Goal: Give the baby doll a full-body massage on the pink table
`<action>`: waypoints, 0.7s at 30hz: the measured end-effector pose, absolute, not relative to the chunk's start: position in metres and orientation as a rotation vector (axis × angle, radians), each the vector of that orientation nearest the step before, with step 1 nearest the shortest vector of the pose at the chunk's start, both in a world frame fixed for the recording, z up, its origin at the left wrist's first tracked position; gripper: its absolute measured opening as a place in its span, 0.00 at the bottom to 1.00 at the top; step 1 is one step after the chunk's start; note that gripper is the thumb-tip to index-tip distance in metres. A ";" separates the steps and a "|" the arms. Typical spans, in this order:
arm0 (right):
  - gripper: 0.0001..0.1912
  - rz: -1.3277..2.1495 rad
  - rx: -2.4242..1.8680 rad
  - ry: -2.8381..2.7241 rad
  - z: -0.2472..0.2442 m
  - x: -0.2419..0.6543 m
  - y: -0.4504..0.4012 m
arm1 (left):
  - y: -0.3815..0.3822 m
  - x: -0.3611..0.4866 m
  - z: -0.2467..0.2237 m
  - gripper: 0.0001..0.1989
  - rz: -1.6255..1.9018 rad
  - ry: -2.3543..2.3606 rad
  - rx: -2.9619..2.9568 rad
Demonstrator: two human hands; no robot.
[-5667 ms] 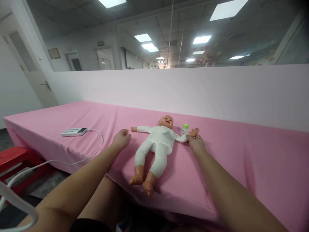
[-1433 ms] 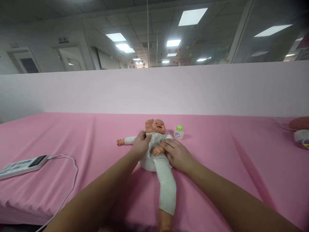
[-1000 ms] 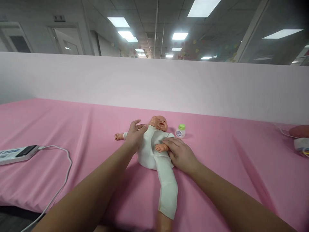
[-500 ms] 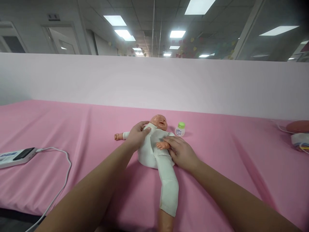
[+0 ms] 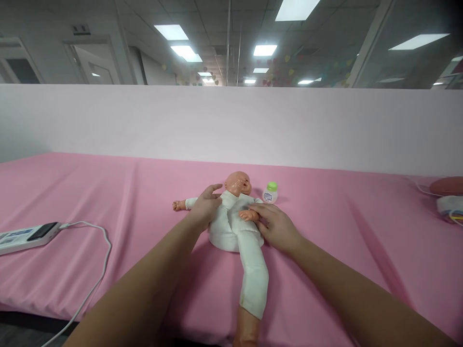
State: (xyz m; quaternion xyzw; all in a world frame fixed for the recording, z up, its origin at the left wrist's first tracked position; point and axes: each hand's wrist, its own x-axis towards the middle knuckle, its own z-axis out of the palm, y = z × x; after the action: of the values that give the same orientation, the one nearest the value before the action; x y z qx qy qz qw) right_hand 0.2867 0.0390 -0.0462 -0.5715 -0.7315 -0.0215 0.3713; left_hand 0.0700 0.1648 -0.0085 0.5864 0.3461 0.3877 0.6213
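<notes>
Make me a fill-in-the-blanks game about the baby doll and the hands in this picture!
1. The doll lies on a sheet coloured ____.
2. The little bottle beside the doll's head has a cap coloured ____.
3. The right hand touches the doll's small ____.
4. The left hand rests on the doll's ____.

Missing words: pink; green; hand; shoulder

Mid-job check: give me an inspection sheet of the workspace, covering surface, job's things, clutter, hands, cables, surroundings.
Surface: pink sheet, lightly creased.
Job's things: baby doll in white suit, lying face up.
Clutter: small bottle with green cap upright beside the doll's head; blurred items at the right edge.
Hands: left hand open on the doll's chest and shoulder; right hand open, fingers at the doll's hand.
Cables: white cable from power strip over the front edge.
Surroundings: pale partition, ceiling lights.
</notes>
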 end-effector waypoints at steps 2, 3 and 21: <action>0.24 -0.048 -1.471 -1.879 -0.045 0.285 0.039 | 0.158 0.069 -0.005 0.30 0.873 0.693 1.504; 0.23 -0.053 -1.473 -1.882 -0.045 0.285 0.040 | 0.154 0.068 -0.004 0.30 0.872 0.648 1.600; 0.21 -0.035 -1.620 -1.811 -0.051 0.305 0.050 | 0.112 0.038 0.011 0.15 1.356 1.068 1.614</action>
State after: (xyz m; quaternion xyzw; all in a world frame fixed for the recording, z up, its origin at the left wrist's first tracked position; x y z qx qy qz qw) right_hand 0.3049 0.0501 -0.0512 -0.6250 -0.6985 -0.0133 0.3482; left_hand 0.0384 0.1115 0.0115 0.6319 0.4180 0.5308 0.3796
